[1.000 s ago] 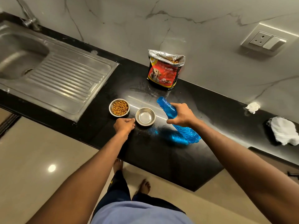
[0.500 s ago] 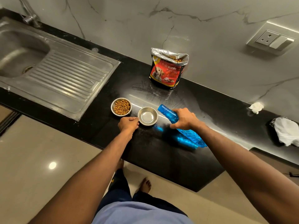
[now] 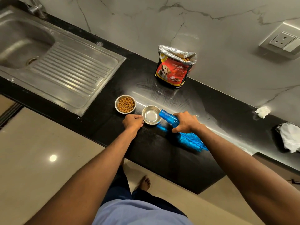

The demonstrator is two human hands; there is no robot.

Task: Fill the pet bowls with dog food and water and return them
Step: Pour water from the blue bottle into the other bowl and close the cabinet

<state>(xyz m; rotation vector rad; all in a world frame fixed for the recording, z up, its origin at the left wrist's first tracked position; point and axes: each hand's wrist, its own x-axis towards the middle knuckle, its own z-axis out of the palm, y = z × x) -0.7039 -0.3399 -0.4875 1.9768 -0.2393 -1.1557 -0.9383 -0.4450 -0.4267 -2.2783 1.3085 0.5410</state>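
Two small steel bowls stand on the black counter. The left bowl is full of brown kibble. The right bowl looks shiny inside; I cannot tell if water is in it. My left hand grips the near-left rim of that right bowl. My right hand holds a blue plastic bottle tilted nearly flat, its open mouth over the bowl's right rim. An open red dog food bag stands against the wall behind.
A steel sink with ribbed drainboard fills the left of the counter. White crumpled cloths and a smaller wad lie at the right. A wall socket sits upper right. My bare feet stand on the tiled floor below the counter edge.
The bottle has dropped lower and its mouth has come to the bowl's rim. My left hand has closed in onto the bowl's edge.
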